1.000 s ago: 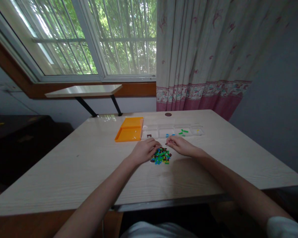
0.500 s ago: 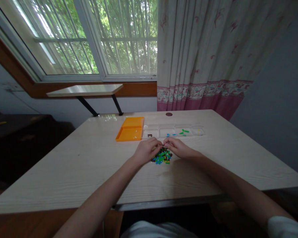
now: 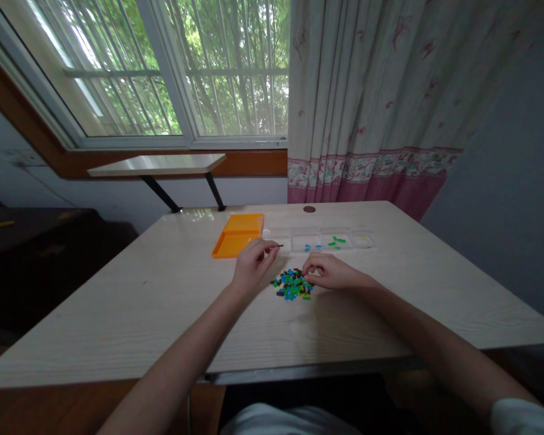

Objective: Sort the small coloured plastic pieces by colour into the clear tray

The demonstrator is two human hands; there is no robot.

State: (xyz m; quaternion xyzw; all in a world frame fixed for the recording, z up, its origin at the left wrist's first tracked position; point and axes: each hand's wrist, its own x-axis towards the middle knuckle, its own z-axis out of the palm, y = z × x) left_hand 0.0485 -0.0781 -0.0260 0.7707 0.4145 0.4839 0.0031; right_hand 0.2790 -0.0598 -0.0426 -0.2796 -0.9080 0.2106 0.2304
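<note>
Two bare hands over a pale table. Left hand: thumb and forefinger pinched narrow on a small dark-brown piece, which pokes out past the fingertips to the right. Its long axis runs roughly crosswise, left to right, in line with the fingers. In this view it overlaps the leftmost compartment of the clear tray; whether it touches the tray or sits above it cannot be judged from this angle. Left hand is the nearer of the two to that compartment.

Right hand: fingers curled, thumb and forefinger close together at the right edge of the mixed pile. A dark fleck shows by the fingertips; too small to tell if it is gripped. The pile lies between the hands, on the near side of the tray.

Materials: pieces look like hard plastic, small, many of them short strips, in green, blue, dark brown and yellow. Tray transparent, thin-walled, a row of compartments: blue pieces in one, green strips in the next to the right, a little yellow at the far right. Orange case opaque, opened flat, just beside the tray's left end. Tabletop has a faint wood grain.
</note>
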